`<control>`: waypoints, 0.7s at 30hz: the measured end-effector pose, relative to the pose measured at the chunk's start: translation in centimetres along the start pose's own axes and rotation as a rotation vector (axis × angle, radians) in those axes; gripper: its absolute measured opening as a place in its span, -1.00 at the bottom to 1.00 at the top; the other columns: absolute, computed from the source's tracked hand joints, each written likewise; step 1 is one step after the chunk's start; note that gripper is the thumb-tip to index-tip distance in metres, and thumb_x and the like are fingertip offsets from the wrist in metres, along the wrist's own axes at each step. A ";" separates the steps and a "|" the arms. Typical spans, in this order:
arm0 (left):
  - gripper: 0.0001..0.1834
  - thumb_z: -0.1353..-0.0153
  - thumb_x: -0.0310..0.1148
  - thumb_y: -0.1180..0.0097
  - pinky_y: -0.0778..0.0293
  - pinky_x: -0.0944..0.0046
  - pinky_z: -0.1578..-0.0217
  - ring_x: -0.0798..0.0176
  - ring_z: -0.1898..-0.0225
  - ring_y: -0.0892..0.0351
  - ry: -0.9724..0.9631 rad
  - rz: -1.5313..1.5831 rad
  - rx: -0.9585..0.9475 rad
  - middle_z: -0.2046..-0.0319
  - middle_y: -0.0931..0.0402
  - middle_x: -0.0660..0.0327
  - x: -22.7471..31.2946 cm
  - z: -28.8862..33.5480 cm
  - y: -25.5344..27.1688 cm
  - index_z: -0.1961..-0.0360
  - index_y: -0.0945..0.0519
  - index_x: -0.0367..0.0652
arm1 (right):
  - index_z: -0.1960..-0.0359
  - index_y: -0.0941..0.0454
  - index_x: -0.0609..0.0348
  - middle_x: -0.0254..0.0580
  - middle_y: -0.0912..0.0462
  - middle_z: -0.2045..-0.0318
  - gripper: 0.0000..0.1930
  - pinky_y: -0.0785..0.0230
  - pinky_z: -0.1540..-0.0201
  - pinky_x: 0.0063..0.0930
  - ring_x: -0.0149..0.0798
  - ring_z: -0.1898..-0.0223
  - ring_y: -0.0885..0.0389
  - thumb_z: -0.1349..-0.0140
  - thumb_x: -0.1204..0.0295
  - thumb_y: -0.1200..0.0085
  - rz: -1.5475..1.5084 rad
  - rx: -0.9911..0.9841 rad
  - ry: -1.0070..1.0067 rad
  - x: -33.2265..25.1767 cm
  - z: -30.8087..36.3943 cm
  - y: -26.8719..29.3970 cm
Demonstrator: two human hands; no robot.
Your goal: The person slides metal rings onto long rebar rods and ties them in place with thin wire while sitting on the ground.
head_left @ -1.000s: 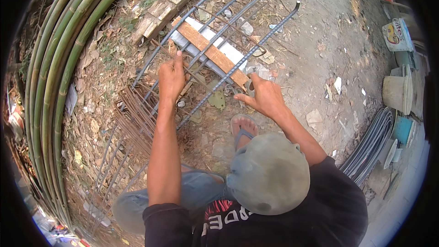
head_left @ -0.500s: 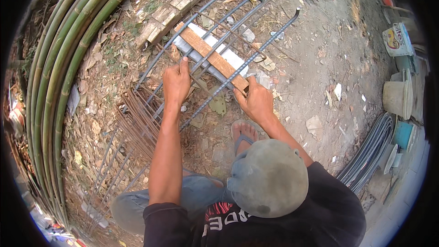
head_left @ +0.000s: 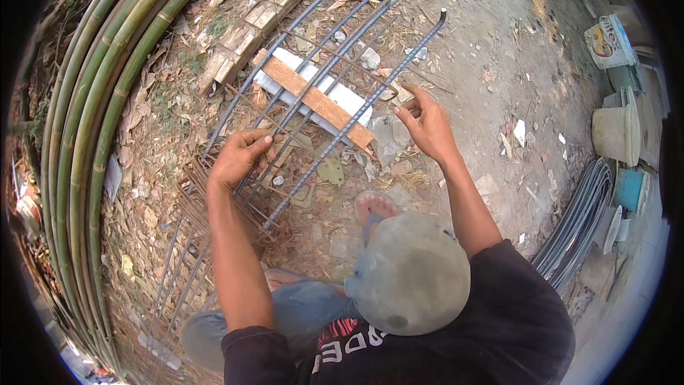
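Note:
A cage of ribbed steel rebar (head_left: 329, 139) with thin tie hoops lies slanting away from me. A brown wooden strip (head_left: 313, 96) runs crosswise among the bars, over a white block (head_left: 347, 98) under them. My left hand (head_left: 241, 159) is closed, thumb against fingers, at the cage's left side by a thin hoop; what it pinches, if anything, cannot be made out. To the right of the cage, my right hand (head_left: 432, 128) is raised with fingers apart, near a hoop's bent corner (head_left: 390, 93), and nothing shows in it.
Bundled rusty hoops (head_left: 228, 203) crowd the cage's near end. Long green bamboo poles (head_left: 107, 100) curve along the left. A weathered timber (head_left: 246, 39) lies beyond the cage. At right stand buckets (head_left: 614, 132) and a coil of dark rods (head_left: 578, 224). Dry leaves litter the ground.
My right hand has let go of the wooden strip's near end and moved up and right. My left hand has drawn back leftward and nearer from the bars, its fingers now pinched.

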State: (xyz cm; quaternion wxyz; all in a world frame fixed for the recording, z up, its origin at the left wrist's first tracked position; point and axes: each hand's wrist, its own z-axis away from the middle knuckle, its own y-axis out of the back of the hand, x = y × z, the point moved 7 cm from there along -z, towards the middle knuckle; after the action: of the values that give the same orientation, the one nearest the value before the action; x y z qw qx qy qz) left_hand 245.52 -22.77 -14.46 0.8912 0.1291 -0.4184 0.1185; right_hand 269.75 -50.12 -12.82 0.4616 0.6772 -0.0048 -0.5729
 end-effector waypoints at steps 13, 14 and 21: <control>-0.72 -0.43 -0.31 -0.19 -0.40 0.36 0.48 0.43 0.54 -0.47 -0.024 -0.039 0.133 0.46 -0.66 0.26 0.0 -0.2 0.1 0.04 -0.74 -0.32 | 0.12 -0.71 0.32 0.14 -0.71 0.45 -0.78 -0.49 0.38 -0.16 0.02 0.47 -0.72 -0.27 0.44 -0.27 0.092 0.154 0.217 -2.9 -0.8 -1.7; -0.72 -0.43 -0.30 -0.19 -0.44 0.36 0.42 0.41 0.48 -0.52 -0.049 -0.085 0.203 0.41 -0.69 0.22 0.8 0.2 1.1 0.05 -0.75 -0.30 | 0.12 -0.71 0.32 0.14 -0.71 0.45 -0.78 -0.49 0.38 -0.16 0.02 0.47 -0.72 -0.27 0.44 -0.27 0.089 0.152 0.226 -3.1 -0.8 -1.6; -0.68 -0.37 -0.17 -0.27 -0.58 0.02 0.12 0.11 0.23 -0.71 -0.237 -0.816 0.790 0.24 -0.76 0.03 6.1 -0.8 8.4 0.08 -0.76 -0.22 | 0.11 -0.71 0.25 -0.45 -0.47 0.63 -0.65 -0.11 0.62 -0.62 -0.56 0.66 -0.35 -0.37 0.16 -0.27 -0.758 0.040 -0.368 1.3 -5.7 -0.9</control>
State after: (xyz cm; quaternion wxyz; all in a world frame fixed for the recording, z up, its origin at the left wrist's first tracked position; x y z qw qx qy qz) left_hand 247.25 -14.02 -9.13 0.6959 0.6153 -0.3558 -0.1029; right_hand 274.18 -46.73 -14.83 0.1964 0.5265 0.1512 -0.8133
